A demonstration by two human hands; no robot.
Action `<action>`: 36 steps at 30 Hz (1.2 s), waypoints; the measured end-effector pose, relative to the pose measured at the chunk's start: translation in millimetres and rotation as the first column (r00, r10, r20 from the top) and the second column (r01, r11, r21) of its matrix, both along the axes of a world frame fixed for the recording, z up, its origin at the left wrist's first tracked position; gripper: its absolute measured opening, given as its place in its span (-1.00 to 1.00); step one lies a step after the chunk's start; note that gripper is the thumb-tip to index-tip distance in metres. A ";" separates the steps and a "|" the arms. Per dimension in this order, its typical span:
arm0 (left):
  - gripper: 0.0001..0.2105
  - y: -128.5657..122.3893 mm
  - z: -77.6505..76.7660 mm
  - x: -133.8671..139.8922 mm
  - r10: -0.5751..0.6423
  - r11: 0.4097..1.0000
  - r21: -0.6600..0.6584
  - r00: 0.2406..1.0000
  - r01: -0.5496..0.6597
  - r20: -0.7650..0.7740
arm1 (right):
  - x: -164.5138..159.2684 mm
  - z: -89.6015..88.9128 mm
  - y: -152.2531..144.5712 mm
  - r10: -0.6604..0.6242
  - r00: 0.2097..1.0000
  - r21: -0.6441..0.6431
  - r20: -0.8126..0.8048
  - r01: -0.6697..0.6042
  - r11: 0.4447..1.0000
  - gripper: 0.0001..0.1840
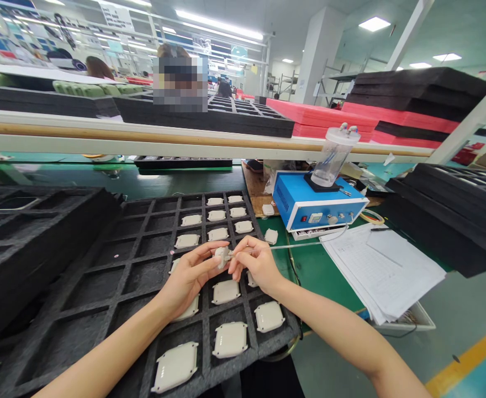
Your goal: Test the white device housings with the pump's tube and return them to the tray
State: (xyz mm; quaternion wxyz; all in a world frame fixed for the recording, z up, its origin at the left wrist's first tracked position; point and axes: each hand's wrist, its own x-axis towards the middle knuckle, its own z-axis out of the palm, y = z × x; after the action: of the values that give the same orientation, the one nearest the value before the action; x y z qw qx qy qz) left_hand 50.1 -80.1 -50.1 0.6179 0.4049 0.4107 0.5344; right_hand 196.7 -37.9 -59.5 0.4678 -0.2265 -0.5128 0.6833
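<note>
My left hand (191, 276) pinches a small white square plastic part (222, 255) above a black foam tray (114, 276). My right hand (254, 262) meets it from the right and holds the tip of a thin clear tube (301, 244) against the part. The tube runs right to a blue box machine (309, 202) with a clear cylinder (334, 157) on top. The tray's compartments hold several more white square parts (230, 338), mostly in its right columns.
Stacks of black foam trays stand at the left (27, 232) and right (454, 221). A pile of paper sheets (384, 271) lies right of my hands. Two loose white parts (270, 236) rest on the green table. A person sits beyond the shelf rail (143, 135).
</note>
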 end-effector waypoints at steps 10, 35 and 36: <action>-0.74 0.6 1.7 1.3 0.018 1.000 -0.002 1.000 -0.018 0.004 | 0.1 -0.2 -0.1 0.000 1.000 -0.006 0.007 0.000 1.000 -0.94; -0.75 0.5 0.8 0.0 0.007 1.000 -0.008 1.000 -0.007 0.023 | -0.1 0.4 -0.6 -0.005 1.000 -0.001 0.023 0.005 1.000 -0.93; -0.75 0.7 0.6 -0.1 0.008 1.000 -0.008 1.000 -0.008 0.026 | 0.0 0.4 -0.8 -0.005 1.000 0.003 0.024 0.005 1.000 -0.93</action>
State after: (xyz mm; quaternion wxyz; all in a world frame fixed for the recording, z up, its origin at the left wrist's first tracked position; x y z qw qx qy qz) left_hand 50.0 -79.5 -49.5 0.6227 0.3938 0.4061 0.5405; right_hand 196.7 -38.6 -59.1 0.4637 -0.2350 -0.5188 0.6787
